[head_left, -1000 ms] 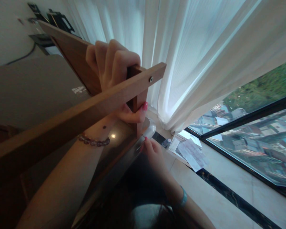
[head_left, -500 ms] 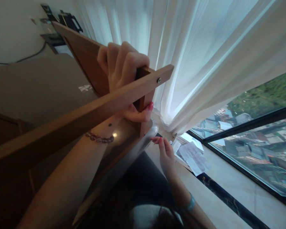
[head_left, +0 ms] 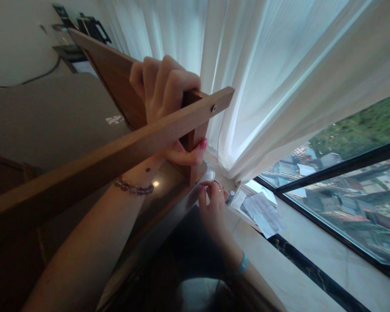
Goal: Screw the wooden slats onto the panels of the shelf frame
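The left hand (head_left: 160,93) grips the wooden frame (head_left: 146,141). Below the frame's end, the right hand (head_left: 213,208) has bent fingers; whether around something, I cannot tell.

Smooth wood, shiny metal, matt cloth and paper.
The long straight brown wooden bar (head_left: 113,157) toward 9 o'clock is smooth with a faint satin sheen; the small round silvery metal fitting (head_left: 213,108) at 1 o'clock shines. At 10 o'clock the flat reddish-brown wooden panel (head_left: 110,82) looks smooth and duller, while the flat brown surface (head_left: 165,190) at 7 o'clock is glossy, with a bright reflection. Beyond 1 o'clock, the long white curtain (head_left: 247,65) is thin, matt, folded cloth. At 4 o'clock lie the matt, creased white paper sheet (head_left: 263,212) and smooth, marble-like black floor strip (head_left: 312,268).
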A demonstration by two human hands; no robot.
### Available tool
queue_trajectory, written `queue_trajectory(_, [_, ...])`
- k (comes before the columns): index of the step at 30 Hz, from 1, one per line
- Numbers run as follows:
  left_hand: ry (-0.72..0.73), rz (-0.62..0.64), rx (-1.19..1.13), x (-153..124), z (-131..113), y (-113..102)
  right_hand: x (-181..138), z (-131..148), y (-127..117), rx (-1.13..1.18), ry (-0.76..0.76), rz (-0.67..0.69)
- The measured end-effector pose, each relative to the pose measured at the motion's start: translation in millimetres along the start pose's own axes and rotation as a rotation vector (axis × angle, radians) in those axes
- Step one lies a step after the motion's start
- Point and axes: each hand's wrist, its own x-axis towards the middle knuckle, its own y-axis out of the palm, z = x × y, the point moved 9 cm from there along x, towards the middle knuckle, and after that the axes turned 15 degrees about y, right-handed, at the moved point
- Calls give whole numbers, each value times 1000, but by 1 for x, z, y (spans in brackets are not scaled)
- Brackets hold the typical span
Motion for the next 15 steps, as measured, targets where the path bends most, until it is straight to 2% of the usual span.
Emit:
queue_trajectory(4, [-4,9,43,0,-2,0,0,15,5,-157,-107,-21])
queue_trajectory(15, [46,-70,129,-2,-5,0,3,21,12,-298,-142,-68])
